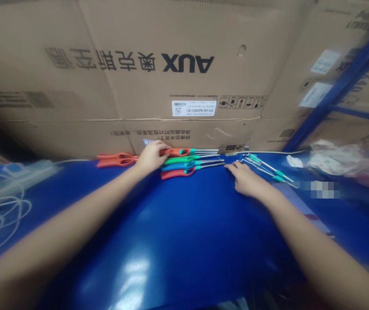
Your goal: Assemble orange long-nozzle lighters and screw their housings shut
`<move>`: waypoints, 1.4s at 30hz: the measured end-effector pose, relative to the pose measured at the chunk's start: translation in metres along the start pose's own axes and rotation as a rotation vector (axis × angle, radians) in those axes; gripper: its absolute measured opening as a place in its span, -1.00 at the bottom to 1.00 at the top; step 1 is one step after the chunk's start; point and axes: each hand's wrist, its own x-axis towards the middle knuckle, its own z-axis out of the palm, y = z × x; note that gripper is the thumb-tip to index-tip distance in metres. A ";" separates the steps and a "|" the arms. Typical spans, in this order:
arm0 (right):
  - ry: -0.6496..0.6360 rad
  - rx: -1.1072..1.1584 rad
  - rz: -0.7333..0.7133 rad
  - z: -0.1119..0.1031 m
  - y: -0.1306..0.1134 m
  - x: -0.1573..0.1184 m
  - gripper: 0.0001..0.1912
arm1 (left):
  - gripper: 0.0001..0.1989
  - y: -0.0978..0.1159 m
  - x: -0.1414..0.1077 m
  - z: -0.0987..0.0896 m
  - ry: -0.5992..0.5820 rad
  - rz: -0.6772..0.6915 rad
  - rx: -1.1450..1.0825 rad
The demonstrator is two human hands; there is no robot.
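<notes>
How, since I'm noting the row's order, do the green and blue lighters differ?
The green lighter has a green handle, the blue lighter a blue one. The green lighter lies farther from the person, beside the orange lighter; the blue lighter lies nearer, beside the red lighter. Both have metal rods.

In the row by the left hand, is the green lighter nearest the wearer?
No: the red lighter is nearest, with the blue lighter between it and the green lighter.

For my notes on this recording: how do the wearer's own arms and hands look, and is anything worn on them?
Both the left hand and the right hand are ungloved. The forearms are bare, with no sleeve, watch or bracelet visible. Blur makes small details, such as rings, hard to rule out.
</notes>
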 end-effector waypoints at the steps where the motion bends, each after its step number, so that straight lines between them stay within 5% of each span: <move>1: 0.004 0.007 -0.005 0.000 0.001 0.000 -0.23 | -0.79 0.001 -0.001 0.000 0.005 0.008 0.004; 9: 0.005 0.049 0.040 0.001 0.001 0.001 -0.25 | -0.77 0.016 -0.023 -0.002 0.066 0.091 0.065; 16: -0.006 0.067 0.165 -0.001 -0.003 0.000 -0.38 | -0.68 0.026 -0.052 -0.003 -0.066 0.214 0.169; 42: 0.094 0.011 0.095 0.011 -0.001 0.007 -0.52 | -0.65 0.029 -0.059 0.000 -0.026 0.163 0.335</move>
